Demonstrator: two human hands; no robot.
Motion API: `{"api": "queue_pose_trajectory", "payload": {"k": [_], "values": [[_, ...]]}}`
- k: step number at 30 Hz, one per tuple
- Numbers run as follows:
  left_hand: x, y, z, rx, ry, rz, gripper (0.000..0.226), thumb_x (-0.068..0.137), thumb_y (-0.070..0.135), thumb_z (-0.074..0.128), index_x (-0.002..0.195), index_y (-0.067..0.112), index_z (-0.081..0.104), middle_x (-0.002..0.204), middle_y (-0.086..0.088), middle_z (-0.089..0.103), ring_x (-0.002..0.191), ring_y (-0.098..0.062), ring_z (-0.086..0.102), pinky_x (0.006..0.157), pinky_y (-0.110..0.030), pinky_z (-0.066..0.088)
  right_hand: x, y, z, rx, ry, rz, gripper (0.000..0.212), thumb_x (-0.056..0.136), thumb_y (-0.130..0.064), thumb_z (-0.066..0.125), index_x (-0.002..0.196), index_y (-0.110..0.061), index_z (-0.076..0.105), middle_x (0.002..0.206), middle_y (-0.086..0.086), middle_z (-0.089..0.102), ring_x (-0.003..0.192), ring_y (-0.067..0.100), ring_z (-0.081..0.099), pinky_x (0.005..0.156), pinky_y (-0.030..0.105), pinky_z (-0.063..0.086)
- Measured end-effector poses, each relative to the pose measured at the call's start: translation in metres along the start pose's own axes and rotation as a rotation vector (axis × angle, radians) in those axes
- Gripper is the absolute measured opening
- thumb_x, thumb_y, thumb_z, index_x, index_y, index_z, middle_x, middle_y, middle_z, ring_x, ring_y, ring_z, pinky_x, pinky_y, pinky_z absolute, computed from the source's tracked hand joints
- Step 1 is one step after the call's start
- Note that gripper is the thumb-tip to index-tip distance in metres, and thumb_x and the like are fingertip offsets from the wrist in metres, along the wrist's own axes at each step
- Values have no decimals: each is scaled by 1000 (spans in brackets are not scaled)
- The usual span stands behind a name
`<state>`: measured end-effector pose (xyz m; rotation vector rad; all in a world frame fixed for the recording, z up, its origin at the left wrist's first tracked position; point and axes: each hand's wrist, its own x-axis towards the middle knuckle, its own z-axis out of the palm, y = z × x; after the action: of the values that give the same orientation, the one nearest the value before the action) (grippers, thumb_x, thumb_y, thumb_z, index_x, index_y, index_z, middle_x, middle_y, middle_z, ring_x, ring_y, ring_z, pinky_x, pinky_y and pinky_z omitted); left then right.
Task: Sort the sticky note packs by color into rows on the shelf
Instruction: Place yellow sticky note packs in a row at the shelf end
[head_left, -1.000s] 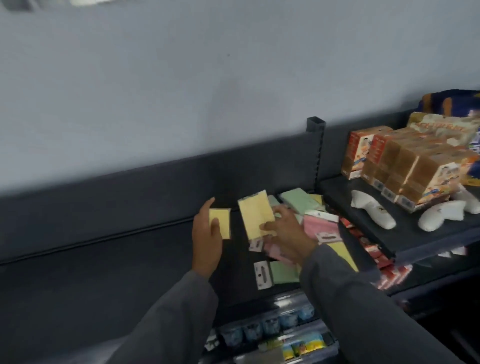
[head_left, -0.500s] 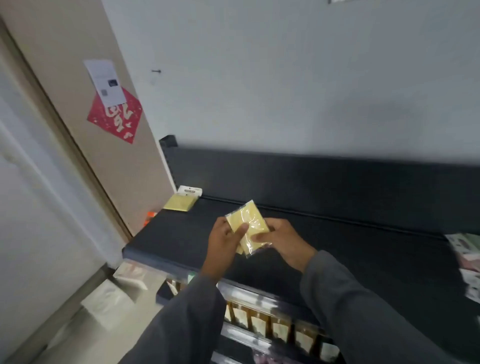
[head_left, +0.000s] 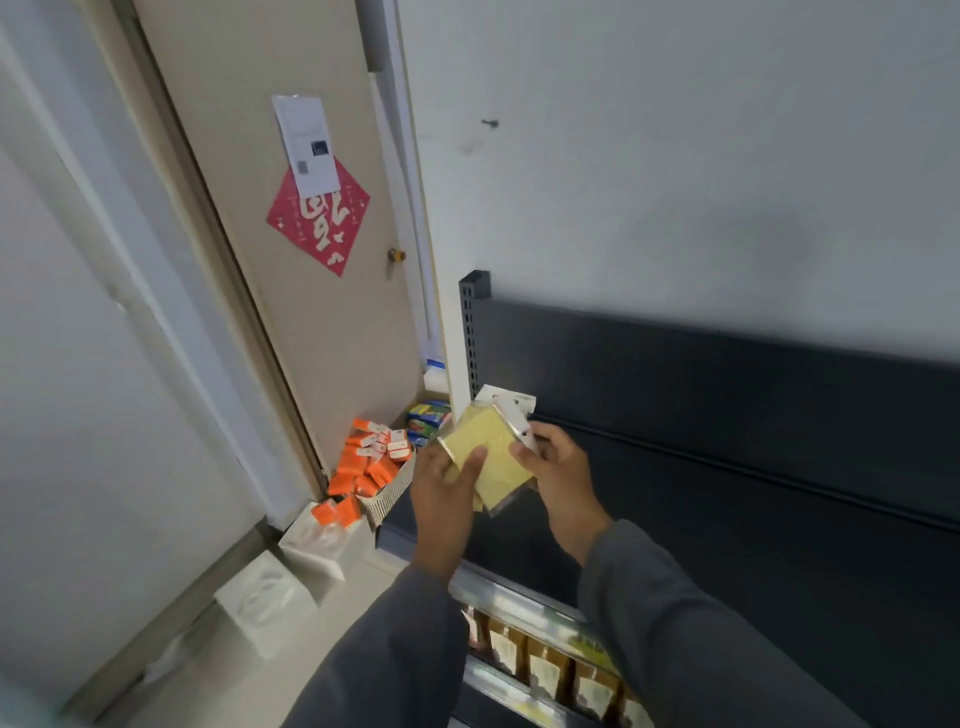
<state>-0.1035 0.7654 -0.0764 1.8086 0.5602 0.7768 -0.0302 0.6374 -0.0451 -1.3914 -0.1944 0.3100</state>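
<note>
Now the view is swinging further left than half a second ago, bringing the shelf's (head_left: 727, 467) left end up close, and the yellow sticky note packs (head_left: 491, 457) are sitting higher, both hands pinching them: the left hand (head_left: 447, 488) with thumb curled over the front, the right hand (head_left: 558, 467) gripping the far edge (more than one pack, I judge). Another pack's white header (head_left: 511, 402) is peeking out just behind, so the yellow row is likely starting there; the dark shelf is offering open room rightward, its left edge dropping off beside the orange boxes (head_left: 363, 467).

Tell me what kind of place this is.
Probably a small shop or its stockroom. A dark slotted retail shelf holds rows of packaged goods below, and orange boxes spill from a basket on the floor by a door.
</note>
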Motion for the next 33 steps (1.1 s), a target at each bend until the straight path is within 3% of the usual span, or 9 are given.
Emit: {"api": "queue_pose_trajectory", "payload": {"k": [2, 4, 7, 9, 13, 16, 20, 25, 33], "values": [[19, -8, 3, 12, 8, -14, 51, 87, 61, 66, 109, 16, 72, 110, -4, 68, 104, -21, 65, 90, -42, 55, 21, 9, 10, -24, 23, -9, 25, 86, 2, 68, 106, -13, 67, 95, 8, 72, 83, 15, 64, 79, 37, 54], [34, -16, 2, 27, -39, -7, 43, 91, 53, 66, 108, 15, 74, 118, -6, 65, 112, -20, 60, 96, -32, 48, 44, 10, 15, -88, 104, -52, 23, 87, 4, 64, 103, -11, 68, 94, 3, 69, 79, 10, 60, 74, 28, 51], [60, -34, -9, 141, -177, 40, 15, 99, 39, 60, 108, 39, 72, 125, 3, 60, 121, -16, 54, 104, -29, 40, 94, 10, 20, -209, 173, -99, 19, 86, 5, 61, 94, -10, 69, 89, -1, 68, 79, 12, 61, 69, 26, 50], [78, -51, -21, 217, -307, 90, 28, 98, 27, 61, 115, 49, 65, 133, 12, 55, 130, -11, 48, 112, -37, 37, 126, 16, 23, -336, 165, -122, 20, 85, 3, 60, 88, -14, 71, 85, -2, 68, 83, 17, 64, 68, 29, 50], [102, -65, -43, 115, -409, -5, 44, 98, 16, 63, 134, 40, 58, 147, 16, 47, 139, -5, 39, 112, -34, 36, 169, 35, 34, -562, 121, -158, 22, 86, 0, 59, 88, -17, 73, 92, 0, 72, 90, 19, 65, 75, 26, 46], [111, -75, -58, 81, -497, -14, 45, 95, 13, 68, 131, 40, 62, 140, 20, 52, 130, 6, 46, 107, -31, 44, 187, 54, 43, -699, 131, -160, 20, 88, -2, 58, 91, -16, 73, 96, 5, 74, 93, 22, 66, 85, 33, 52], [115, -91, -71, 84, -543, -4, 37, 91, 16, 75, 121, 36, 70, 124, 17, 65, 112, 0, 62, 94, -26, 52, 198, 77, 50, -811, 214, -115, 21, 90, -12, 57, 94, -30, 67, 102, 11, 68, 100, 29, 57, 91, 36, 48], [114, -107, -78, 92, -617, 39, 34, 87, 21, 78, 117, 37, 72, 115, 15, 69, 100, -5, 62, 76, -11, 44, 193, 79, 65, -852, 325, -143, 22, 94, -10, 54, 109, -19, 66, 106, 12, 68, 107, 32, 49, 95, 39, 43], [112, -115, -83, 245, -616, 136, 28, 79, 39, 84, 100, 37, 65, 106, 18, 58, 107, 3, 49, 87, -7, 35, 182, 81, 75, -993, 378, -142, 25, 95, -11, 52, 115, -20, 64, 116, 9, 67, 112, 32, 49, 96, 41, 42]]}}
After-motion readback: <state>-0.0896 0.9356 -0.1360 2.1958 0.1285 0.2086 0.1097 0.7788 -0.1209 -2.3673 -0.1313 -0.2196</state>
